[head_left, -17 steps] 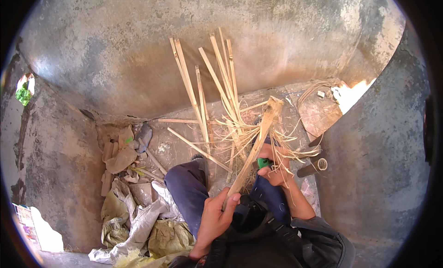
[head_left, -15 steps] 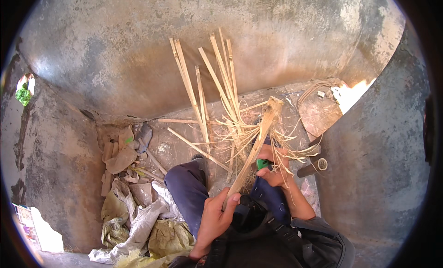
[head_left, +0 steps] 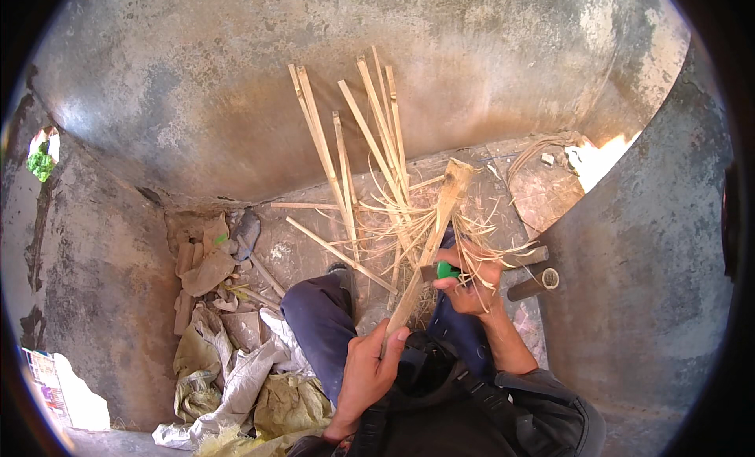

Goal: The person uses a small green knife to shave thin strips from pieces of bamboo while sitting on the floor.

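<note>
My left hand [head_left: 368,369] is closed around the near end of a split bamboo piece [head_left: 448,193], which slants away from me to the right. Thin curled shavings [head_left: 480,225] fan out from both sides of its far half. In my right hand [head_left: 476,292] is a knife [head_left: 447,270] with a green part at its grip. Its dark, short blade shows against the right edge of the bamboo, about midway along. Fingers and shavings hide part of the handle.
Several bamboo strips [head_left: 320,134] lean on the curved wall [head_left: 236,103] ahead. Sacks [head_left: 244,386] and rubble [head_left: 206,272] lie at my left. A hollow bamboo tube [head_left: 528,287] lies by the right wall [head_left: 637,276]. Coiled cord [head_left: 528,154] rests at the far right.
The bamboo's far end has shifted slightly left. My right hand has moved a little to the right, and the knife blade, hidden before, now shows at the bamboo's edge.
</note>
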### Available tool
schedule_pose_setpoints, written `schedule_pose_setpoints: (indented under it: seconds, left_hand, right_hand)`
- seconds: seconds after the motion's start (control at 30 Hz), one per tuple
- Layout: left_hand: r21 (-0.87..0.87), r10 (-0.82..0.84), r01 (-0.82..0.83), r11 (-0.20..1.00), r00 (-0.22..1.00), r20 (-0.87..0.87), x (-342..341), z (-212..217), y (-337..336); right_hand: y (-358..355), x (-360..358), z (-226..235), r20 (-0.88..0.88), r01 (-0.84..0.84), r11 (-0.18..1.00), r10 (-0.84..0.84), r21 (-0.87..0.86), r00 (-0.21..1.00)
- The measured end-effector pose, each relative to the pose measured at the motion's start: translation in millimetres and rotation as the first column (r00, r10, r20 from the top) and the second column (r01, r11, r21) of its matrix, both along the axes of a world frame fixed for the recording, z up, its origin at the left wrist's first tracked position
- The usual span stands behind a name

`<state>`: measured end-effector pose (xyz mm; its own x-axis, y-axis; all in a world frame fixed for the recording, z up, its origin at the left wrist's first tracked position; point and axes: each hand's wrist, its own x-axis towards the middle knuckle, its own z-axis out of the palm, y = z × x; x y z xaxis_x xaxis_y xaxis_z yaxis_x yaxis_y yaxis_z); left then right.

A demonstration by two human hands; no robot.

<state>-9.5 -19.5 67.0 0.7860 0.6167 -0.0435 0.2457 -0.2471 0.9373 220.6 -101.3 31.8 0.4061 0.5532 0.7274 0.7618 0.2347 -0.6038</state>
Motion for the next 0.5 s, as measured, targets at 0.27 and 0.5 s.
schedule_pose_setpoints:
  seconds: [0.27,0.5]
  left_hand:
    - [-0.027,-0.006,0.005,1.000,0.999,-0.036,-7,-7,-6]
    - [-0.093,-0.033,0.034,0.995,0.999,0.018,-10,-14,-3]
  right_hand:
    - [0,25,-16,-0.053,0.035,0.995,-0.030,0.095,0.998]
    - [-4,31,-18,-0.200,-0.029,0.999,0.034,0.028,0.979]
